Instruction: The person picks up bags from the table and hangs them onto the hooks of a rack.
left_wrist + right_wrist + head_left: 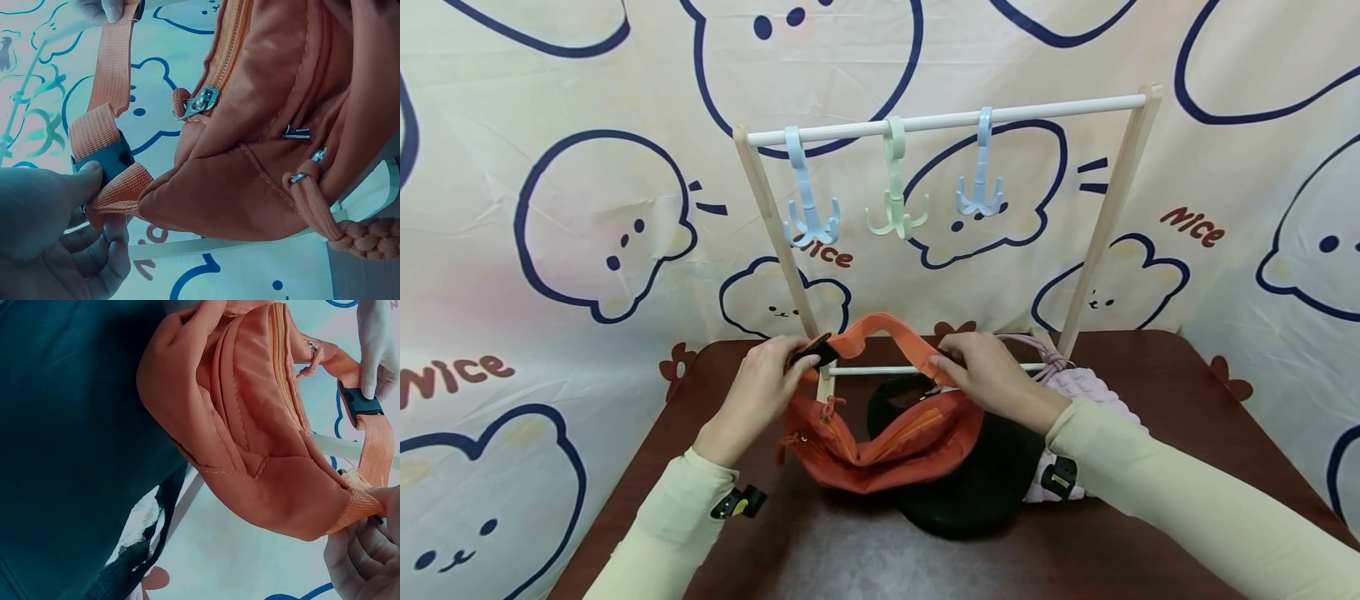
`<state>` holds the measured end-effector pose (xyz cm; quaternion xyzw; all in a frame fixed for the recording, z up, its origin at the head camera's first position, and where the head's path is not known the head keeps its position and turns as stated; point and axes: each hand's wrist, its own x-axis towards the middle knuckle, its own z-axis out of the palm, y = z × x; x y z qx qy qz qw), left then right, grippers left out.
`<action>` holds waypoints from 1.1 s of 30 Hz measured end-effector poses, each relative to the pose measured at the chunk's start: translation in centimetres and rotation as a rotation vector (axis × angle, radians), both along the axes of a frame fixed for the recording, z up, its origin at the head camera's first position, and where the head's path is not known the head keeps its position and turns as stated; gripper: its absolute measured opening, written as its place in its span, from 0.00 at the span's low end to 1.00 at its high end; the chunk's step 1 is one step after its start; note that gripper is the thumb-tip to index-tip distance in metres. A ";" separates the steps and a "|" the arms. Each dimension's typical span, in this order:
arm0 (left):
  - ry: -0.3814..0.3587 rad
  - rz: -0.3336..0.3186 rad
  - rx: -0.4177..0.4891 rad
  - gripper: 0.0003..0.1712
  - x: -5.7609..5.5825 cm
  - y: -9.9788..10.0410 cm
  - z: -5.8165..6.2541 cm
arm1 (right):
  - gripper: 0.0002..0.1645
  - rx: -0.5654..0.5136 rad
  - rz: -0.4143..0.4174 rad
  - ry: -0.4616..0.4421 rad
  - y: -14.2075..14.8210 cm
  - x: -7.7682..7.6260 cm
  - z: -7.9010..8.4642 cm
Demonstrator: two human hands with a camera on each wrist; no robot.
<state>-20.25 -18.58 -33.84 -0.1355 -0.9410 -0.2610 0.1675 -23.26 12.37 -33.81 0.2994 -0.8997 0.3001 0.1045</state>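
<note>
An orange waist bag hangs by its strap between both hands, its zippered side toward the head camera. My left hand pinches the black buckle at one end, thumb on top of it. At the other end my right hand grips the strap where it joins the bag; the right wrist view shows thumb and fingers around the webbing. The strap arches up between the hands. Behind the bag lies a black cap-like item, partly covered by it.
A rack with a white rail stands at the back, with two blue hooks and one green hook on it. A pale pink quilted bag lies right, partly behind my right arm. The brown table has a patterned cloth behind.
</note>
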 end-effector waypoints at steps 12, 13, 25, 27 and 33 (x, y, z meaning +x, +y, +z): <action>0.028 0.028 0.020 0.13 0.4 -0.6 1.3 | 0.13 -0.022 0.021 0.043 -0.5 0.1 1.0; 0.033 0.029 0.023 0.13 0.4 -0.7 1.4 | 0.13 -0.024 0.023 0.048 -0.6 0.1 1.0; 0.080 0.071 0.043 0.17 0.8 -1.4 2.7 | 0.10 -0.056 0.046 0.038 -1.5 -0.1 2.3; 0.093 0.077 0.038 0.16 0.8 -1.5 2.9 | 0.11 -0.055 0.040 0.031 -1.7 -0.1 2.5; 0.131 0.087 0.039 0.15 0.9 -2.0 3.5 | 0.12 -0.054 0.026 0.035 -2.1 0.0 3.1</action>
